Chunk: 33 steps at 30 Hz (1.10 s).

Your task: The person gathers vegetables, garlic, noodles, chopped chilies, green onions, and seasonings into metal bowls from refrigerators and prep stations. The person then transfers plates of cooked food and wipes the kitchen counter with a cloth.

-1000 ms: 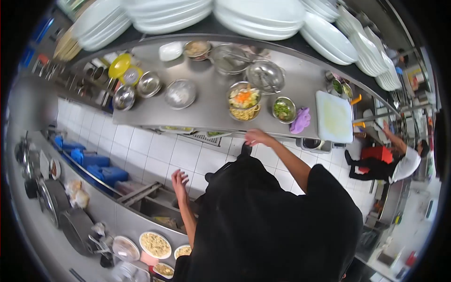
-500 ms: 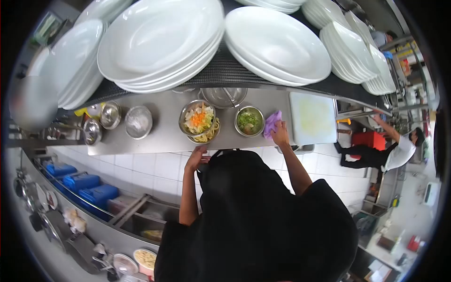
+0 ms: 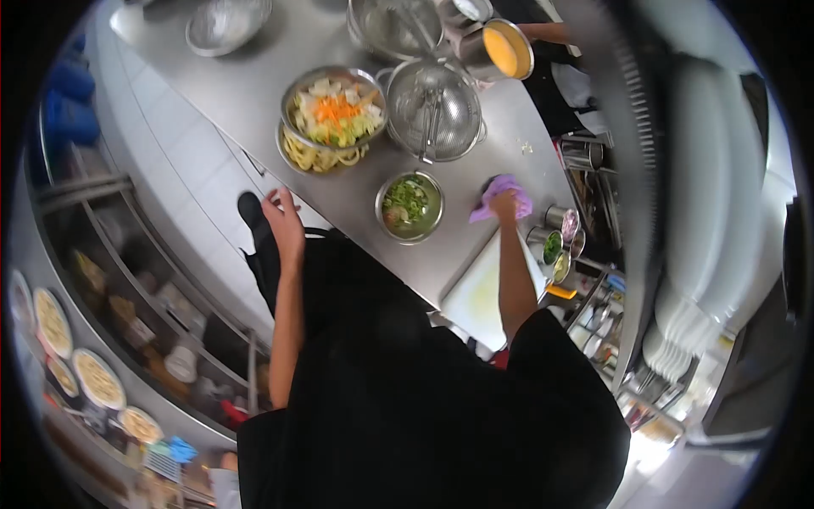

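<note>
On the steel counter, my right hand [image 3: 504, 205] presses a crumpled purple cloth [image 3: 520, 197] beside the white cutting board [image 3: 479, 293]. My left hand [image 3: 285, 220] hangs in the air off the counter's edge, fingers apart and holding nothing. Nearest to it is a bowl of noodles [image 3: 309, 158], partly covered by a steel bowl of chopped vegetables [image 3: 337, 110]. A smaller bowl of sliced greens [image 3: 409, 205] stands between my hands. Behind it lies a metal strainer [image 3: 434, 110].
A pot with orange liquid [image 3: 506, 53] stands at the counter's far side, near another person's arm [image 3: 547, 32]. Small containers [image 3: 553, 248] stand beyond the board. Stacked white plates [image 3: 704, 195] fill the right. Noodle dishes [image 3: 98, 379] sit at the lower left.
The view has turned toward the counter's other side. My right hand has moved the purple cloth farther across the counter, and my left hand has drawn away from the noodle bowl.
</note>
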Motion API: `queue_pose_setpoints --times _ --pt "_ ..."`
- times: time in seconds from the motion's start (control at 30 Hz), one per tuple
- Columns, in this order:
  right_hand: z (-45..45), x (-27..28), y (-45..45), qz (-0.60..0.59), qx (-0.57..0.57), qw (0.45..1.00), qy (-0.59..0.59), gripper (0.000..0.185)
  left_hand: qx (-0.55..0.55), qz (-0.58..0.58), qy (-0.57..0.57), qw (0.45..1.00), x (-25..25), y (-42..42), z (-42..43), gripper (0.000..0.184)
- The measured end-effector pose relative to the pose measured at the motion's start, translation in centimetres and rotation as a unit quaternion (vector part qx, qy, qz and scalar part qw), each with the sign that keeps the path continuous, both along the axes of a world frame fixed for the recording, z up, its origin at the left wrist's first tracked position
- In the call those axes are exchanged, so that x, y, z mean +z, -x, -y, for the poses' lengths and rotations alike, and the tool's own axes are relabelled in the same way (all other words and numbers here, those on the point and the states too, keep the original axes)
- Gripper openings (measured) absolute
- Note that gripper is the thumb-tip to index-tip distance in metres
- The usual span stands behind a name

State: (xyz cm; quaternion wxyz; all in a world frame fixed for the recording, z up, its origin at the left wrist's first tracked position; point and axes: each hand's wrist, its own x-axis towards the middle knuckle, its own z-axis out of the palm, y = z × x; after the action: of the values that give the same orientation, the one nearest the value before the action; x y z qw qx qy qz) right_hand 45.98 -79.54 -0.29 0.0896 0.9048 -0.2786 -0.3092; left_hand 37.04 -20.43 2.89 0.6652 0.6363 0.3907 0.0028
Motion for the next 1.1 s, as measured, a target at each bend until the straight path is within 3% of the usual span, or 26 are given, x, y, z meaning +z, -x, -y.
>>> queue_pose_setpoints --times 0.03,0.07,0.1,0.17,0.3,0.4,0.5,0.53,0.57,0.6,0.7,0.8,0.83,0.93,1.03,1.07,1.1 --pt "5.8 -1.6 -2.4 -0.165 0.040 0.985 -0.023 0.089 -0.002 0.005 -0.005 1.000 -0.6 0.7 1.4 0.065" --pt "4.7 1.5 -3.0 -0.065 -0.017 0.997 0.031 0.089 -0.005 0.013 -0.010 1.000 -0.7 1.2 2.3 0.068" --pt "5.1 2.5 -4.2 -0.010 -0.012 0.997 0.081 0.085 -0.024 -0.035 0.026 0.999 0.9 1.3 3.4 0.070" --pt "9.5 3.1 -6.7 0.056 0.051 0.982 0.175 0.076 -0.011 -0.015 -0.034 0.999 -1.7 2.4 6.6 0.069" --pt "21.2 5.7 -9.5 0.261 0.072 0.963 0.001 0.066 0.021 0.052 -0.111 0.992 -1.9 2.4 9.5 0.062" --pt "20.9 9.6 -8.6 0.338 0.008 0.940 0.051 0.063 0.001 0.069 -0.104 0.992 -1.2 2.1 9.6 0.060" --pt "19.9 10.5 -5.2 0.314 0.070 0.930 0.178 0.055 0.000 0.064 -0.110 0.992 0.2 1.8 9.1 0.059" --pt "21.7 9.5 -4.2 0.273 0.115 0.945 0.141 0.054 0.001 0.062 -0.109 0.992 0.5 1.7 9.0 0.059" --pt "23.4 8.3 -4.6 0.256 -0.052 0.964 -0.042 0.054 0.002 0.061 -0.108 0.992 0.6 1.6 9.0 0.059" --pt "23.6 7.7 -5.7 0.222 -0.216 0.925 -0.222 0.053 0.004 0.059 -0.108 0.992 0.5 1.6 9.1 0.059" --pt "22.1 3.6 -7.4 0.340 -0.245 0.888 -0.191 0.058 -0.006 0.054 -0.116 0.992 -0.3 1.8 9.3 0.060" --pt "21.7 0.1 -11.2 0.440 -0.210 0.857 0.164 0.063 -0.014 0.043 -0.098 0.994 0.4 1.7 9.3 0.062" --pt "22.1 0.5 -11.5 0.434 -0.171 0.874 0.139 0.070 -0.010 0.042 -0.095 0.995 0.0 1.6 9.4 0.062" --pt "17.6 2.4 -13.2 0.426 -0.014 0.897 0.115 0.057 -0.008 0.041 -0.085 0.996 -0.9 1.6 9.4 0.064" --pt "23.7 0.7 -14.3 0.443 0.240 0.853 -0.135 0.047 -0.009 0.064 -0.074 0.995 -0.7 1.6 9.6 0.064" --pt "15.6 5.6 -13.1 0.362 0.075 0.888 -0.273 0.044 -0.011 0.060 -0.075 0.995 -0.7 1.6 9.6 0.064" --pt "15.6 6.1 -12.2 0.387 0.054 0.879 -0.274 0.044 -0.011 0.056 -0.079 0.995 -0.6 1.7 9.3 0.064"
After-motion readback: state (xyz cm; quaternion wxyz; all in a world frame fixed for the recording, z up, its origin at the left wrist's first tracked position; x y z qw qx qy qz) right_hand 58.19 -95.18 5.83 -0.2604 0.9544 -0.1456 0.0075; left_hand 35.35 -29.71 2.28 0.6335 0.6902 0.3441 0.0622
